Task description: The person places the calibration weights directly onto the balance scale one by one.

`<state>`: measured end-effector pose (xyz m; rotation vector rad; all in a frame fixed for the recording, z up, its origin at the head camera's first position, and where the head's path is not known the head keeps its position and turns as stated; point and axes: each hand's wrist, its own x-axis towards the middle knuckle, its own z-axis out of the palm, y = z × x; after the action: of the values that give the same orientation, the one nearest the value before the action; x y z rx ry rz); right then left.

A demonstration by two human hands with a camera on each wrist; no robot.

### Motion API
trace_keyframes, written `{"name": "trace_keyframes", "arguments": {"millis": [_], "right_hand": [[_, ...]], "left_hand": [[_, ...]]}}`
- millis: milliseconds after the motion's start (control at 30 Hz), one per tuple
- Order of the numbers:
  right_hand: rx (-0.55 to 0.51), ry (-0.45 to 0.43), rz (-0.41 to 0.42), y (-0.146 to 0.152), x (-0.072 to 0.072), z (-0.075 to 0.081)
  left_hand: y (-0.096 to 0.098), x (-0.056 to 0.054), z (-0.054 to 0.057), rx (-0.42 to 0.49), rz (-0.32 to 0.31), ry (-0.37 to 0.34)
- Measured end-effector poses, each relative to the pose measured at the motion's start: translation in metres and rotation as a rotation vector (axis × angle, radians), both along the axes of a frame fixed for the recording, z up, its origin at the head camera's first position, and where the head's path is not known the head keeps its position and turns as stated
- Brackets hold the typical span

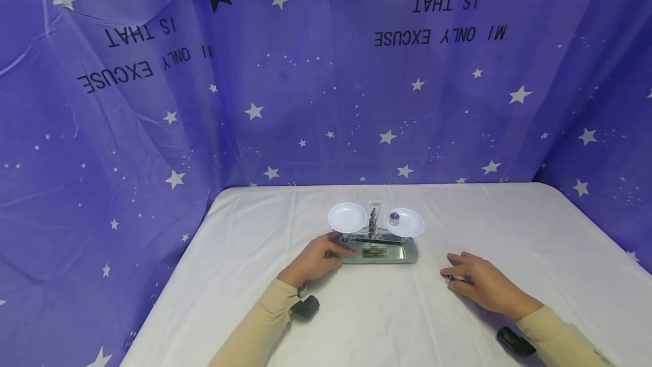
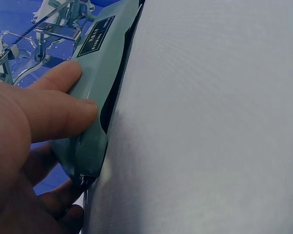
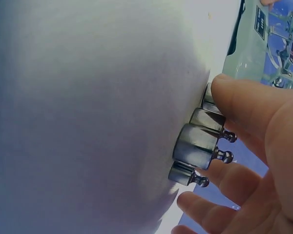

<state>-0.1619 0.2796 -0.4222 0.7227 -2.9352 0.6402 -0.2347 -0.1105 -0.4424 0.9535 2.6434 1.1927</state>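
A balance scale (image 1: 374, 248) with a grey-green base and two white pans stands on the white table. My left hand (image 1: 316, 257) grips the left end of its base, thumb in front and other fingers around the end. One metal weight (image 1: 394, 219) sits in the right pan, which hangs slightly lower than the left pan (image 1: 347, 218). Several knobbed metal weights (image 3: 195, 146) stand in a row on the table right of the scale. My right hand (image 1: 484, 282) pinches the end weight (image 3: 210, 100) in that row; the thumb hides its knob.
A white cloth covers the table (image 1: 244, 276). Blue-purple curtains (image 1: 326, 101) with stars and lettering enclose the back and sides. Black devices (image 1: 305, 307) are strapped at both wrists.
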Motion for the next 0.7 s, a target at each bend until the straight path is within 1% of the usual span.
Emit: {"name": "trace_keyframes", "arguments": {"millis": [200, 333, 533, 700], "right_hand": [[0.001, -0.005, -0.001, -0.0024, 0.0002, 0.0010], [0.001, 0.004, 0.002, -0.0043, 0.0001, 0.0021], [0.010, 0.006, 0.005, -0.0056, 0.0012, 0.0036], [0.006, 0.033, 0.026, -0.0050, 0.0017, 0.0059]], "left_hand": [[-0.0022, -0.0010, 0.0036, 0.006, -0.012, 0.022], [-0.0025, -0.0016, 0.0056, 0.008, -0.015, 0.017], [-0.0014, 0.0005, 0.0028, 0.012, -0.013, -0.002], [-0.0010, 0.0018, 0.0017, 0.023, -0.012, -0.012]]}}
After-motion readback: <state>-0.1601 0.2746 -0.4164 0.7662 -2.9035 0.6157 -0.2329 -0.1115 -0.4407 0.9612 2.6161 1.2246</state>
